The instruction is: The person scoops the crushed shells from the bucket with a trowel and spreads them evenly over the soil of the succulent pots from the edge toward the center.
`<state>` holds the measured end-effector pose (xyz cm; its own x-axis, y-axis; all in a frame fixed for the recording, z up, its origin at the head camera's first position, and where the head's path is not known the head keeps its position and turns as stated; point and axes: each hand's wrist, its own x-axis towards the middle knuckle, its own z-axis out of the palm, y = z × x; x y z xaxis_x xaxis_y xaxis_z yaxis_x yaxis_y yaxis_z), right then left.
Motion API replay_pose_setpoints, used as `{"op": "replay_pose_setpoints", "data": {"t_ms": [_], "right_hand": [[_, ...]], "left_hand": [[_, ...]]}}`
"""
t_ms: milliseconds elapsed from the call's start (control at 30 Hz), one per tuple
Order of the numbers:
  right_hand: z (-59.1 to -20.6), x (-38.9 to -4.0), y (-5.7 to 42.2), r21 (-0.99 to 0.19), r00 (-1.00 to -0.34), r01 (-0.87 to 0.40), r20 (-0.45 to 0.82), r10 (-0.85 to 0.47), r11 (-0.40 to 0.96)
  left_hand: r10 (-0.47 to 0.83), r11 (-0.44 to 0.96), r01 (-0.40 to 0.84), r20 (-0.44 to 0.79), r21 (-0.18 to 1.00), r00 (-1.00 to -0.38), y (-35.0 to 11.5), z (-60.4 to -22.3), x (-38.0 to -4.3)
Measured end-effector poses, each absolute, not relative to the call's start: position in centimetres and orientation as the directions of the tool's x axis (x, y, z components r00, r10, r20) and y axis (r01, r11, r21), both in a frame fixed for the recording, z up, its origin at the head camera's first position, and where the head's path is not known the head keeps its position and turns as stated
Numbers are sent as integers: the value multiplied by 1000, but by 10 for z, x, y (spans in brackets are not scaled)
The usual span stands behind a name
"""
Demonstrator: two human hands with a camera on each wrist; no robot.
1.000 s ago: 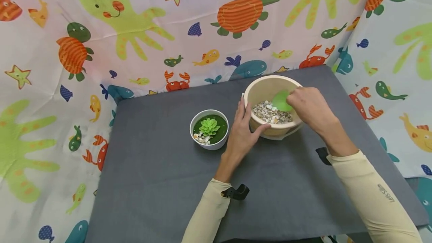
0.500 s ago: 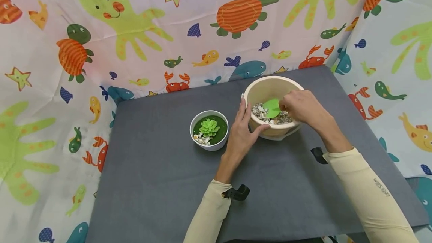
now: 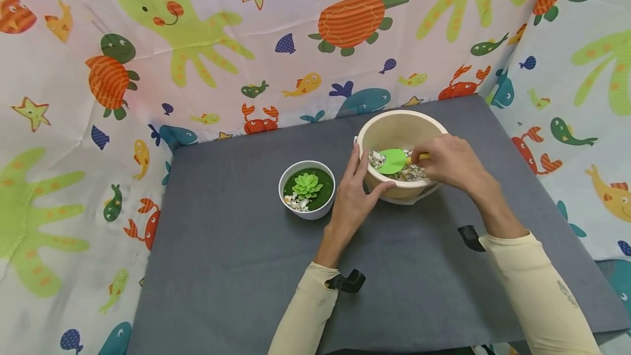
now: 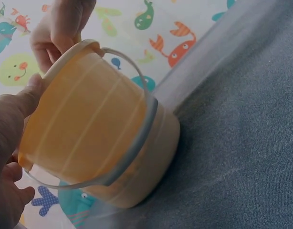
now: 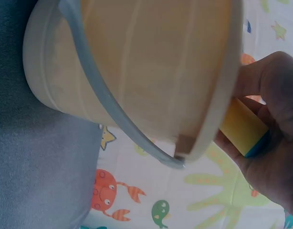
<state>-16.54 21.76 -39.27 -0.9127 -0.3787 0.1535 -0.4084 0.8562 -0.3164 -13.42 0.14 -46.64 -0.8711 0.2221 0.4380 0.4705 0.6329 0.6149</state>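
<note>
A cream bucket (image 3: 373, 182) with a pale grey handle (image 4: 132, 157) stands on the table, small shells and pebbles (image 3: 411, 174) in its bottom. At its left side my left hand (image 3: 351, 196) rests on the bucket, fingers extended along the outside and thumb at the front rim. My right hand (image 3: 451, 162) grips the yellow handle of a toy shovel (image 3: 393, 162). The green blade lies over the shells inside the bucket, pointing left. In the right wrist view, the shovel handle (image 5: 244, 128) shows between fingers and palm, with a blue end.
Left of the bucket stands a white pot (image 3: 287, 208) with a green artificial succulent (image 3: 307, 185), green moss and white pebbles. The grey cloth-covered table (image 3: 222, 267) meets a sea-animal printed curtain (image 3: 296, 15) at the back and sides.
My right hand has turned and shifted the shovel, its green blade moving left across the shells and its yellow handle coming into sight. My left hand keeps its place on the bucket.
</note>
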Motion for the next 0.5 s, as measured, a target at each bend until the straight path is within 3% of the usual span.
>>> {"op": "replay_pose_setpoints", "data": {"t_ms": [500], "right_hand": [[-371,-146,231,-338,-924,-367,241,-297,866]], "left_hand": [[209,629,465,441,622,-873,3,-467,-134]]}}
